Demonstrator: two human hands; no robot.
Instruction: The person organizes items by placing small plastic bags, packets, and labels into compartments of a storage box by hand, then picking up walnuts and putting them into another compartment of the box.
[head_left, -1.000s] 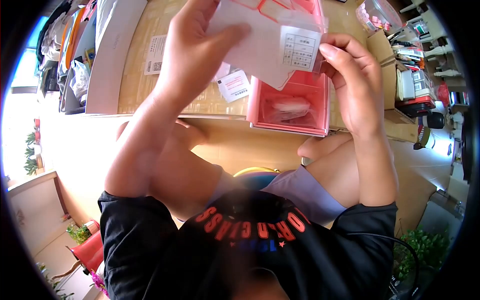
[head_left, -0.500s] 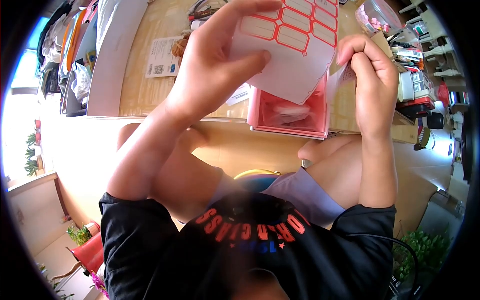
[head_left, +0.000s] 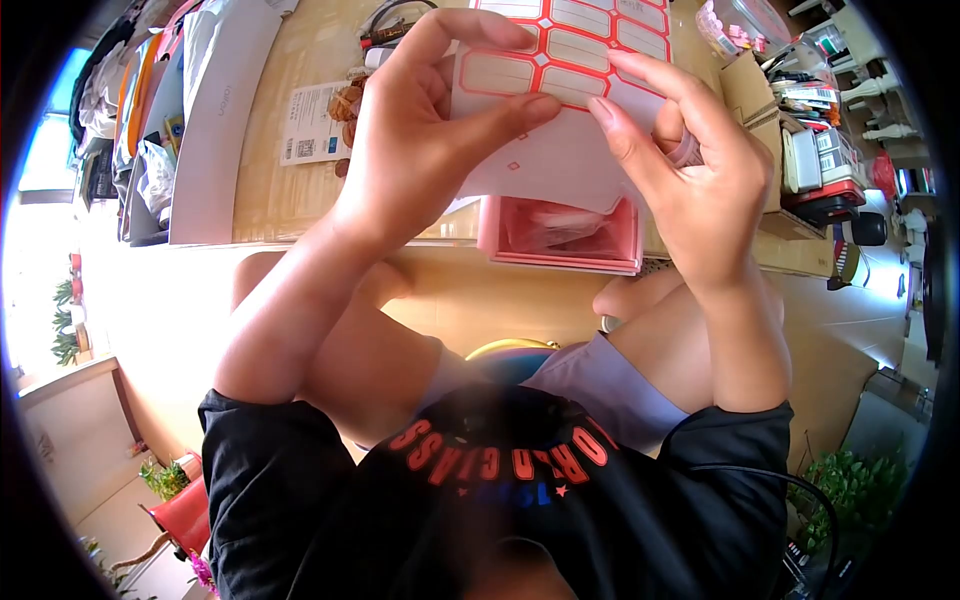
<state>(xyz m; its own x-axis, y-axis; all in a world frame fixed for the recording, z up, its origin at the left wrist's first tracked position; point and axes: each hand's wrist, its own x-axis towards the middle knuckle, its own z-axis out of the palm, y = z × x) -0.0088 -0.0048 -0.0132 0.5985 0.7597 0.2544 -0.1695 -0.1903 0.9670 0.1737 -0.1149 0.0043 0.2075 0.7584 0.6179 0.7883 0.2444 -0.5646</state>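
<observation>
A sheet of red-bordered, blank sticker labels [head_left: 575,48] is held up over the table, its lower part bare white backing. My left hand [head_left: 410,140] grips its left side, with the thumb on the front face. At the sheet's right side my right hand [head_left: 700,170] has its thumb and index finger at a label in the lowest row. Something pale and thin shows in its curled fingers, too unclear to name. Below the sheet sits an open pink box [head_left: 560,257] with a clear plastic bag [head_left: 555,225] inside, its back part hidden by the sheet.
A printed white card [head_left: 312,125] and brown walnut-like pieces [head_left: 345,105] lie on the table left of my left hand. A white panel [head_left: 215,150] stands farther left. To the right are a cardboard box [head_left: 755,100] and a clear tub [head_left: 740,30] with pink pieces.
My right hand has moved left from beside the sheet onto its label rows. The sheet has shifted slightly left and up, and the pink box appears a little farther left.
</observation>
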